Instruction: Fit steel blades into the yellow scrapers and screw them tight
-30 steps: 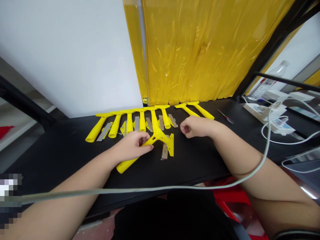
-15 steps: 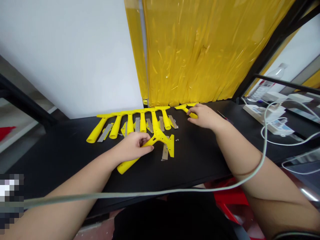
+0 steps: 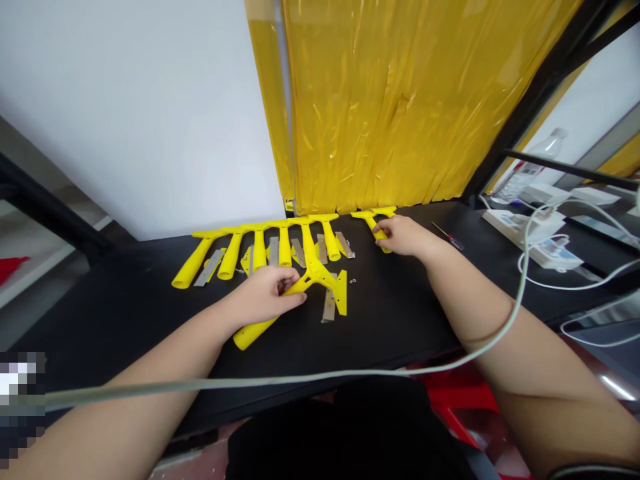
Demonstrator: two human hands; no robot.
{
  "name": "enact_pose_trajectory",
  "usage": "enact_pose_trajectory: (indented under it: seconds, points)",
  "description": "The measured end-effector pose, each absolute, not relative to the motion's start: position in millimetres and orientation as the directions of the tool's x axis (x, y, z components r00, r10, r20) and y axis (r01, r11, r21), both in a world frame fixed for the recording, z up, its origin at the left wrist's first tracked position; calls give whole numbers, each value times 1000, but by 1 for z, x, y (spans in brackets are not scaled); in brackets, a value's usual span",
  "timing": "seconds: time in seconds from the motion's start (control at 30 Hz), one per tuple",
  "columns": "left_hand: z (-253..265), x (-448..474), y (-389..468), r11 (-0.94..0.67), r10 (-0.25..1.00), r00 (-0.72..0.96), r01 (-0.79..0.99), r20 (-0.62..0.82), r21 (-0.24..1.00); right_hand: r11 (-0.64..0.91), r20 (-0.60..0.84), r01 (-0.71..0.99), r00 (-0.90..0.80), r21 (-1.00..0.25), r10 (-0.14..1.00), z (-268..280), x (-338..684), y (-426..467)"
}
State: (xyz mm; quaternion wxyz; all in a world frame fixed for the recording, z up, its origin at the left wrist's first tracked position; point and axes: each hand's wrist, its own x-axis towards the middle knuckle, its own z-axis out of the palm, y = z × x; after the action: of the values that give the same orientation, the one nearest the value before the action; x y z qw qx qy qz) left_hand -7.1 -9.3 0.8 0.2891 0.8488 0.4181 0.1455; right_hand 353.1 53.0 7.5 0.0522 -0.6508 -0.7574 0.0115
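My left hand (image 3: 273, 291) is closed round the handle of a yellow scraper body (image 3: 316, 272), whose forked head points right. Under that head lies a metal blade plate (image 3: 329, 305), with small screws (image 3: 353, 281) beside it. Further back, my right hand (image 3: 403, 237) has its fingers curled on the handle of another yellow scraper body (image 3: 371, 222); part of a second head shows just behind it. A row of several yellow scraper bodies (image 3: 231, 257) stretches to the left, with blade plates (image 3: 209, 268) between them.
A screwdriver (image 3: 453, 241) lies right of my right hand on the black tabletop (image 3: 400, 313). A white power strip (image 3: 537, 243) with cables and a plastic bottle (image 3: 533, 167) stand at far right. A pale cable (image 3: 300, 380) hangs across in front of me. Yellow plastic sheeting (image 3: 390, 100) is behind.
My right hand has shifted slightly down the yellow scraper body, uncovering its head and the second head behind. The screwdriver shows more fully. My left hand keeps its hold almost unmoved.
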Motion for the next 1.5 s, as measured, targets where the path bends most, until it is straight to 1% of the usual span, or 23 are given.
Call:
enact_pose_trajectory:
  seconds: [0.17, 0.2, 0.27, 0.33, 0.37, 0.4, 0.47, 0.5, 0.53, 0.6, 0.8, 0.9, 1.07, 1.3, 1.4, 1.5]
  points:
    - [1, -7, -9, -476, 794, 608, 621, 0, 623, 159, 41, 983, -156, -92, 987, 9, 356, 53]
    - [1, -7, -9, -476, 794, 607, 621, 1, 623, 164, 54, 981, -159, -101, 986, 10, 356, 52]
    - [2, -6, -9, -471, 796, 605, 621, -1, 626, 173, 126, 975, -155, -143, 980, 13, 356, 50]
    - [3, -5, -9, -467, 801, 599, 615, 9, 635, 210, 202, 948, -163, -240, 966, 17, 354, 45]
    - [3, -5, -10, -465, 804, 594, 612, 16, 640, 250, 203, 913, -191, -321, 960, 18, 352, 42]
    - [4, -5, -10, -462, 808, 589, 610, 22, 643, 297, 169, 861, -248, -414, 954, 20, 348, 38]
    - [5, -5, -10, -458, 815, 578, 613, 30, 644, 359, 35, 731, -419, -581, 907, 21, 339, 30]
    - [5, -5, -10, -455, 819, 572, 616, 32, 642, 369, -33, 686, -496, -627, 867, 21, 333, 26]
    - [5, -5, -10, -453, 823, 567, 619, 33, 642, 375, -83, 669, -547, -642, 833, 21, 327, 22]
    - [5, -4, -11, -449, 828, 558, 617, 42, 647, 403, -119, 671, -590, -623, 798, 18, 316, 16]
    - [3, -4, -10, -458, 827, 559, 616, 54, 641, 528, -75, 655, -663, -541, 745, 9, 296, 10]
    - [1, -5, -9, -472, 823, 565, 610, 69, 636, 563, -76, 653, -684, -507, 726, 10, 293, 8]
    - [0, -5, -9, -470, 818, 571, 602, 64, 646, 539, -100, 689, -656, -484, 748, 15, 294, 7]
    - [0, -6, -8, -468, 812, 580, 593, 55, 655, 483, -146, 724, -616, -492, 774, 16, 300, 10]
    - [0, -6, -8, -461, 811, 583, 580, 54, 672, 558, -60, 675, -661, -483, 748, 15, 300, 10]
    - [0, -7, -9, -461, 818, 573, 588, 61, 665, 668, 60, 558, -744, -492, 666, 13, 295, 8]
